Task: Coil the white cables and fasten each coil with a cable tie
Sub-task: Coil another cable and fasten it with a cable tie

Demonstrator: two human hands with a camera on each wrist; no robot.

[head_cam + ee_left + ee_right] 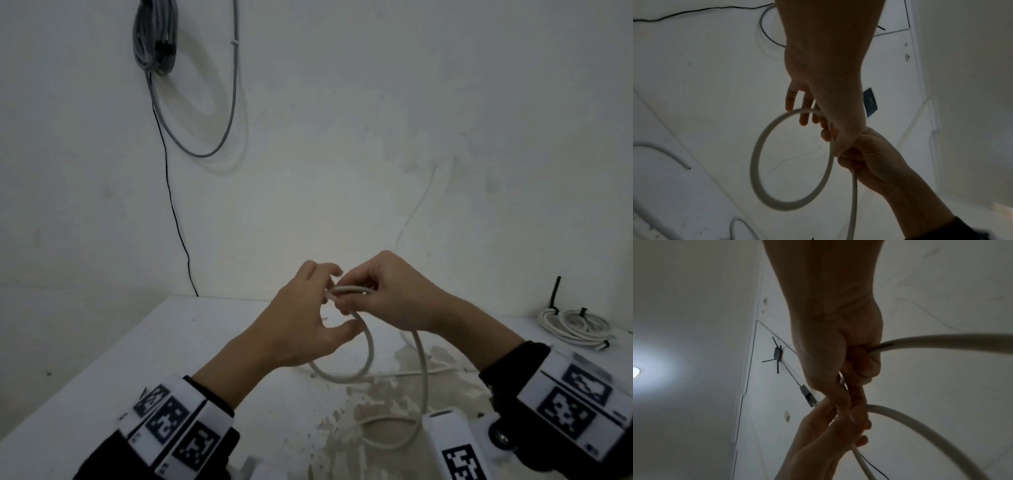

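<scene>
White round plastic-sheathed cable (368, 356) trails across the lower centre of the head view, its slack lying in loose curves on the stained white tabletop (102, 377) near the wrists, then rising into one loop that hangs below both hands at mid-frame. The right hand (394, 294) has its fingers curled around the top of that loop, pinching the strands where they cross; the cable's cut end pokes out leftward from this grip, lying roughly level, left to right. The left hand (308, 318) sits just beside it on the left, fingers loosely spread, fingertips at the cable end; whether they actually pinch it I cannot tell. The next turn probably depends on this: the free length runs down and toward the person from the right hand, so the left hand is nearer the loop's open side for feeding another turn. Farther back, at the right edge, a finished white coil bundle (575, 327) with black cable ties rests on the table. High at upper left, a grey cable hank (154, 37) hangs on the wall.
</scene>
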